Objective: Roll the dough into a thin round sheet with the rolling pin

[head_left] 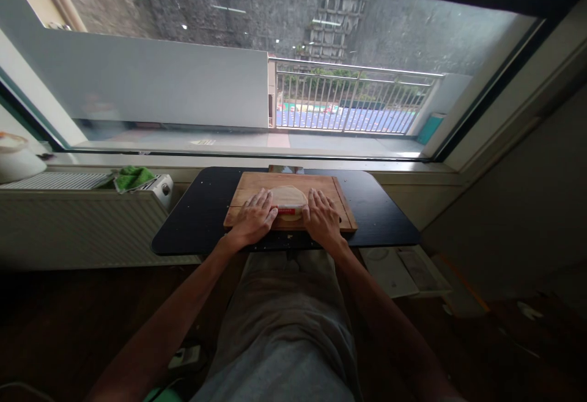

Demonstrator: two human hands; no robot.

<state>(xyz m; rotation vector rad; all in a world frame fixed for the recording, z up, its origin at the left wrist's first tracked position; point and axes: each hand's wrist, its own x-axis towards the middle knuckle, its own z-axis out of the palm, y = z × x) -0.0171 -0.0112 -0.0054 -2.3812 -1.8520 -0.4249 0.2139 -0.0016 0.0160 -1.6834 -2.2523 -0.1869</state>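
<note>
A round, flat sheet of pale dough [288, 195] lies on a wooden cutting board [316, 183]. Across it runs a rolling pin [290, 211] with a red printed band; both its ends are hidden beneath my hands. My left hand [257, 213] lies flat over the left end, its fingers stretched forward onto the board. Over the right end rests my right hand [320, 213], palm down, with its fingers extended and slightly apart. A strip of dough shows on the near side of the pin.
The board stands on a small black table [380, 212] with pale crumbs on it. Behind is a large window [229, 96]. To the left, a radiator [92, 218] carries a green cloth [132, 178] and a white container [18, 160]. Flat boxes [403, 270] lie low on the right.
</note>
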